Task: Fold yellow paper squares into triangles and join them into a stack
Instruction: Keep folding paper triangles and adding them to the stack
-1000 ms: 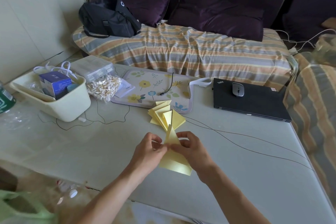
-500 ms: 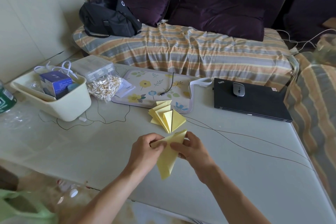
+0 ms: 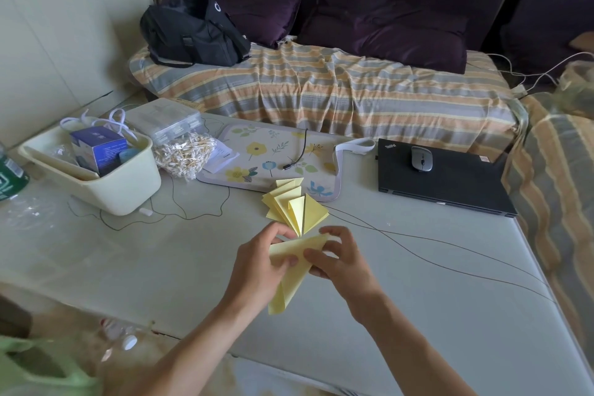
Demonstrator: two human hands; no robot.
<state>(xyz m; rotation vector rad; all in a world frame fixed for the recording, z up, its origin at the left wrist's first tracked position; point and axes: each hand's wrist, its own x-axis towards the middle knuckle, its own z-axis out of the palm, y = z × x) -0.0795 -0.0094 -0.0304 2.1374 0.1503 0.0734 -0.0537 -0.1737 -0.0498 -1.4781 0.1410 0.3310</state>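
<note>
Over pale table (image 3: 418, 315), both hands pinch creased yellow paper (image 3: 291, 270)

Soft dim daylight, faint shadows, wide-angle edge bending, blurred corners

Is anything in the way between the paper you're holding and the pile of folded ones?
Nothing visible. The hands, left and right, pinch the yellow paper just in front of the stack of folded triangles. Only bare table shows in the small gap between them.
</note>
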